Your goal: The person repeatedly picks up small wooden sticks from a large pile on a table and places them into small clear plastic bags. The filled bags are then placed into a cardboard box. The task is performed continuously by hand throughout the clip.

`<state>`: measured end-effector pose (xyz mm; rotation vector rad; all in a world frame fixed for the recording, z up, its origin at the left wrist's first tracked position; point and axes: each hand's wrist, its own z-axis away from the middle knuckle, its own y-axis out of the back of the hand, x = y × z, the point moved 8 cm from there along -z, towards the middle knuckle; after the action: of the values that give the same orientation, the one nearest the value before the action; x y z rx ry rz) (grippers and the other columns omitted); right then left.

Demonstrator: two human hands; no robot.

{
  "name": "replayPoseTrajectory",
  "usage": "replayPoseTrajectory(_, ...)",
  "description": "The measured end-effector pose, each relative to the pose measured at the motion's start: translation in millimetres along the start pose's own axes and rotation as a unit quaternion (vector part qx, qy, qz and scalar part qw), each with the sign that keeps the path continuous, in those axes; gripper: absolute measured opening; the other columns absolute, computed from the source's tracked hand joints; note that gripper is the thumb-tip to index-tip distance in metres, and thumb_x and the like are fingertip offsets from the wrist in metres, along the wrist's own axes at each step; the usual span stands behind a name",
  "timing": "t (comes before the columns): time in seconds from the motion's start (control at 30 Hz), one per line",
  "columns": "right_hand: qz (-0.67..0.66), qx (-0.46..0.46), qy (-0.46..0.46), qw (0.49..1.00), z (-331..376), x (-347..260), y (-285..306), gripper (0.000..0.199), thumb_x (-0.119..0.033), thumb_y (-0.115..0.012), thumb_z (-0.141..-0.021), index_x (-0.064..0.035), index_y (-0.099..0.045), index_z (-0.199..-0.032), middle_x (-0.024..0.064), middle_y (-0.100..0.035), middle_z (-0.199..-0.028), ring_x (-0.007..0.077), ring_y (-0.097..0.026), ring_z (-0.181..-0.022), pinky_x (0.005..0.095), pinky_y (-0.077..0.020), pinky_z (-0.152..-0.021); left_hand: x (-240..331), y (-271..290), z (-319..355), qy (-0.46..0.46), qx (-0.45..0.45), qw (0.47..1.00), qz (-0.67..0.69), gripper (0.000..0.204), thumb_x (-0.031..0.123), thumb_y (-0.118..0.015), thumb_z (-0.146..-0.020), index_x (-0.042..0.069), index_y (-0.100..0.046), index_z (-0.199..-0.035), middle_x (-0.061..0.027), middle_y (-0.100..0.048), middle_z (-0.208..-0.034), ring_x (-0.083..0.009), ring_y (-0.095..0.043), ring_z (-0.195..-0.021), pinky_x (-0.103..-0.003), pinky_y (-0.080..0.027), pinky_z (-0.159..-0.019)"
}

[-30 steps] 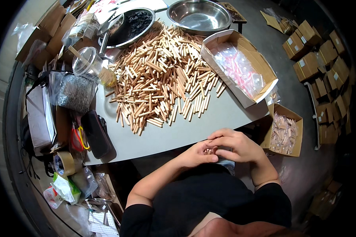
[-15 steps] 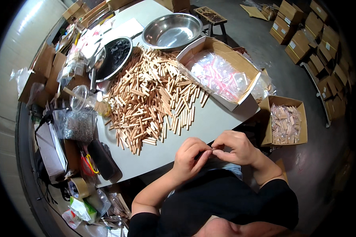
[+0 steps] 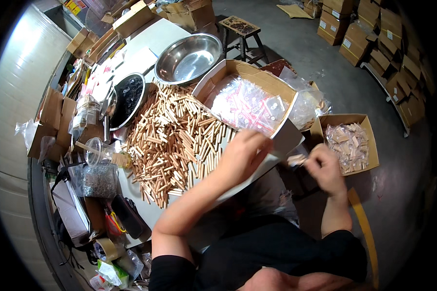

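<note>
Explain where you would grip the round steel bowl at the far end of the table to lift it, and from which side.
Grip the steel bowl by its thin rolled rim, probably on the near side by the wooden dowel pile. It sits upright and empty, walls too wide to span.

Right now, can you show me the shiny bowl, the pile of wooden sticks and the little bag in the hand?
Steel bowl (image 3: 188, 58), head view, inner bottom.
Wooden sticks (image 3: 172, 138), head view, pile's middle.
Small bag (image 3: 296, 159), head view, its middle, at the right hand (image 3: 324, 168).
</note>
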<state>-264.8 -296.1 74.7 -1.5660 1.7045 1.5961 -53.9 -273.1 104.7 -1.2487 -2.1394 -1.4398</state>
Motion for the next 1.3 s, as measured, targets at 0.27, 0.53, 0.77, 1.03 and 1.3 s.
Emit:
replayPoseTrajectory(0.27, 0.152, 0.202, -0.122, 0.96, 30, 48, 92, 0.015, -0.008, -0.068, -0.086, 0.0019, -0.057, -0.084, 0.0099, -0.059, -0.08, 0.0209, -0.055, -0.071, 0.0331, -0.0455, -0.067, -87, -60, -91, -0.088, -0.224, 0.928, -0.283, 0.022, 0.009, -0.053, -0.085, 0.008, -0.071, -0.098, -0.0085, -0.066, -0.114, -0.0283, -0.059, -0.111, -0.037, -0.049, -0.094)
replayPoseTrajectory(0.53, 0.102, 0.043, -0.044, 0.993, 5, 21, 17, 0.015, -0.007, -0.075, -0.077, -0.0005, -0.061, -0.08, 0.0123, -0.06, -0.078, 0.0295, -0.06, -0.074, 0.0378, -0.0471, -0.066, -92, -50, -103, 0.085, -0.276, 0.921, -0.26, 0.016, 0.017, -0.056, -0.088, 0.007, -0.064, -0.097, -0.0113, -0.068, -0.104, -0.0305, -0.062, -0.104, -0.041, -0.051, -0.086)
replayPoseTrajectory(0.77, 0.063, -0.049, 0.077, 0.994, -14, -24, -44, 0.017, -0.01, -0.076, -0.076, -0.0009, -0.063, -0.08, 0.0135, -0.062, -0.081, 0.0337, -0.061, -0.079, 0.0408, -0.0487, -0.072, -98, -86, -90, -0.153, -0.208, 0.94, -0.223, 0.016, 0.016, -0.056, -0.087, 0.005, -0.065, -0.096, -0.0134, -0.07, -0.093, -0.0345, -0.066, -0.093, -0.043, -0.054, -0.081)
replayPoseTrajectory(1.03, 0.035, -0.105, 0.067, 0.992, -5, -22, -72, 0.015, -0.009, -0.075, -0.077, -0.001, -0.063, -0.081, 0.0142, -0.062, -0.08, 0.0341, -0.06, -0.079, 0.0406, -0.049, -0.072, -92, -39, -104, 0.014, -0.154, 0.968, -0.196, 0.021, 0.025, -0.075, -0.075, 0.007, -0.068, -0.081, -0.0153, -0.067, -0.078, -0.0362, -0.066, -0.079, -0.046, -0.052, -0.071)
replayPoseTrajectory(1.3, 0.093, -0.108, 0.089, 0.986, -10, -13, -109, 0.014, -0.015, -0.071, -0.077, -0.0041, -0.063, -0.08, 0.0123, -0.061, -0.08, 0.0335, -0.061, -0.078, 0.0414, -0.0481, -0.07, -85, -5, -83, -0.068, -0.01, 0.983, -0.171, 0.019, 0.02, -0.063, -0.088, 0.009, -0.075, -0.1, -0.0178, -0.069, -0.09, -0.0373, -0.065, -0.085, -0.044, -0.053, -0.075)
